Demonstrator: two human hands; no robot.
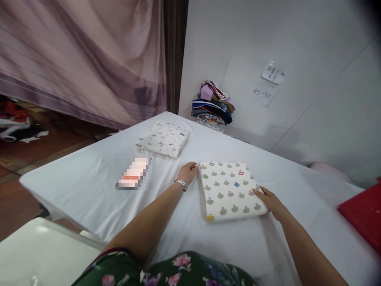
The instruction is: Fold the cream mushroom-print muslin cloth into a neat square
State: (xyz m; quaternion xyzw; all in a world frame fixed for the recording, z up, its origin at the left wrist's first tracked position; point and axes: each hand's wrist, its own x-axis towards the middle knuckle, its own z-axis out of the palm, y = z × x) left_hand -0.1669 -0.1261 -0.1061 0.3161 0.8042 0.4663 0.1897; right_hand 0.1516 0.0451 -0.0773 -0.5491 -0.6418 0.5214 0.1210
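Observation:
A folded white cloth (pixel 229 192) printed with grey mushrooms and a few coloured ones lies flat on the white-covered table, right of the middle. At its far left corner is my left hand (pixel 187 172), fingers curled in against the cloth's edge. My right hand (pixel 270 201) grips the right edge, thumb on top and the other fingers partly hidden beside or beneath it. Another folded white cloth (pixel 163 139) with small scattered prints rests farther back on the left, apart from both hands.
A blurred-out phone-like object (pixel 133 173) lies left of my left hand. Folded fabrics (pixel 212 103) are stacked by the wall beyond the table (pixel 98 171). Something red (pixel 364 212) sits at the right edge. A pink curtain (pixel 89 59) hangs behind; a white surface (pixel 44 254) stands front left.

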